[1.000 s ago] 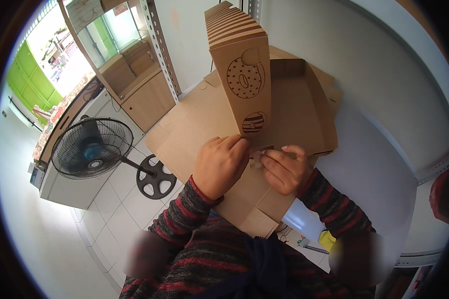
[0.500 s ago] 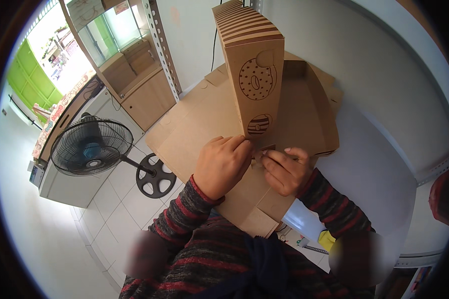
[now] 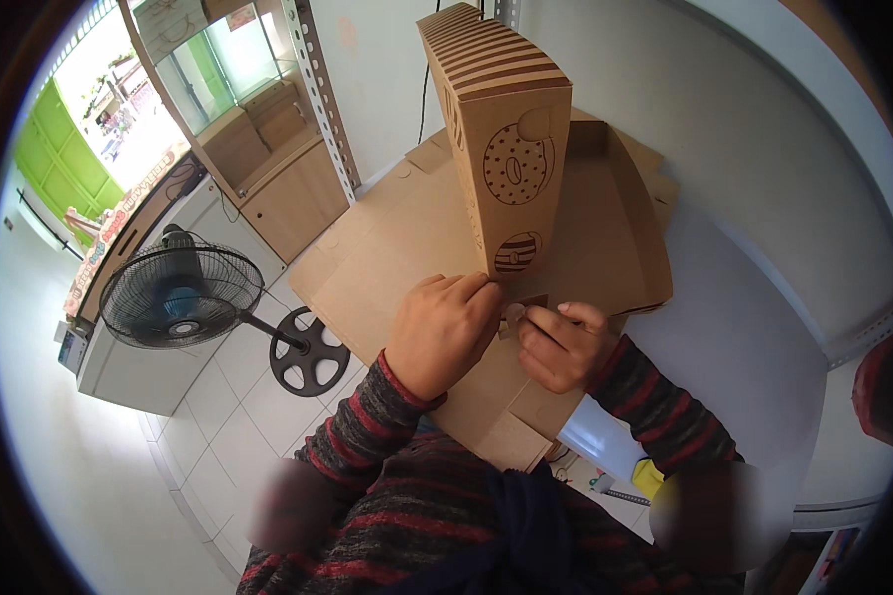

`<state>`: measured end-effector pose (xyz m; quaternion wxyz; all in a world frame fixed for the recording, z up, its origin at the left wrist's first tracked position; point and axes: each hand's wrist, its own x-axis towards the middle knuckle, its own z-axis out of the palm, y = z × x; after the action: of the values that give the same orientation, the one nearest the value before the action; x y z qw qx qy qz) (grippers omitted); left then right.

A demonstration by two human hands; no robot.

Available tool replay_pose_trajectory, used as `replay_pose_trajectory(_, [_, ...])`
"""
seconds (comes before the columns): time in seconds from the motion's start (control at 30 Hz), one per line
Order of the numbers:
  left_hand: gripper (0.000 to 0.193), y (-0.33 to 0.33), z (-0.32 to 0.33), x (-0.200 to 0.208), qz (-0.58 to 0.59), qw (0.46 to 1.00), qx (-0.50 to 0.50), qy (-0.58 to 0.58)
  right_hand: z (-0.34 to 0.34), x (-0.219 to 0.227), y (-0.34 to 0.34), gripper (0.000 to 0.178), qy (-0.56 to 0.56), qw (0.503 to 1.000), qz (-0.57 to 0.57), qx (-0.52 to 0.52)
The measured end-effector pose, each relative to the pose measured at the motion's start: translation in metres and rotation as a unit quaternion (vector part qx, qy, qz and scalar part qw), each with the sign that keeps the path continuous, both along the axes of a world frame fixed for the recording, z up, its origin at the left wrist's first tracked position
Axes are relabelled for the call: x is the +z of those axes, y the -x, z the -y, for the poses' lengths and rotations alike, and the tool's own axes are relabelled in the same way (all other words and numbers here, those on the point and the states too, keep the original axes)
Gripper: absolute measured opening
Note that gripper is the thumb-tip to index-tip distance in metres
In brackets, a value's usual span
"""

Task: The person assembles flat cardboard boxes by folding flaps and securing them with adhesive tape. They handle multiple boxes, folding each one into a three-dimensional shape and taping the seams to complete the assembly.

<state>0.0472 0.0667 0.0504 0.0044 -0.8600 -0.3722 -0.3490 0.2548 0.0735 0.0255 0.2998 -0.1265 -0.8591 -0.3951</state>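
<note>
Small shop, glass display cabinet (image 3: 218,109), doughnut-printed cardboard boxes (image 3: 506,149), pedestal fan (image 3: 184,297)

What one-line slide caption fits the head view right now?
Both hands, left hand and right hand, work at the base of an upright printed cardboard box over flat cardboard sheets.

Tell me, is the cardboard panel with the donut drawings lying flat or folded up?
Folded up. The donut-printed panel rises steeply from the flat cardboard sheet, with both hands, left hand and right hand, at its base.

Left hand (image 3: 445,332) curled palm-down, right hand (image 3: 563,344) fingers pinched, knuckles close
</note>
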Motion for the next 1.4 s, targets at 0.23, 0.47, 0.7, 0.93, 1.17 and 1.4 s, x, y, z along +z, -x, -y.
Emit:
replay_pose_trajectory(0.23, [0.011, 0.0029, 0.0008, 0.0018, 0.002, 1.0, 0.005, -0.008, -0.002, -0.0025, 0.0011, 0.013, 0.008, 0.999, -0.026, 0.024])
replay_pose_trajectory(0.47, [0.011, 0.0033, 0.0034, -0.0002, 0.0, 1.0, 0.011, -0.002, -0.0008, -0.0006, 0.0015, 0.015, 0.017, 0.999, -0.025, 0.018])
replay_pose_trajectory(0.7, [0.011, 0.0019, 0.0059, 0.0009, 0.004, 1.0, -0.005, -0.009, 0.0025, 0.0015, -0.0001, 0.015, 0.034, 0.999, -0.036, 0.013])
replay_pose_trajectory(0.93, [0.011, 0.0002, 0.0088, 0.0006, 0.014, 1.0, 0.025, -0.004, 0.0012, 0.0016, 0.0003, 0.017, 0.023, 0.999, -0.042, 0.013])
replay_pose_trajectory(1.17, [0.011, 0.0012, 0.0092, -0.0006, 0.009, 0.999, 0.031, 0.0, 0.0033, 0.001, -0.0003, 0.017, 0.026, 0.999, -0.035, 0.019])
replay_pose_trajectory(1.4, [0.011, 0.0024, 0.0079, -0.0016, 0.009, 1.0, 0.023, 0.0, 0.0036, 0.0019, 0.0003, 0.017, 0.026, 0.999, -0.037, 0.012])
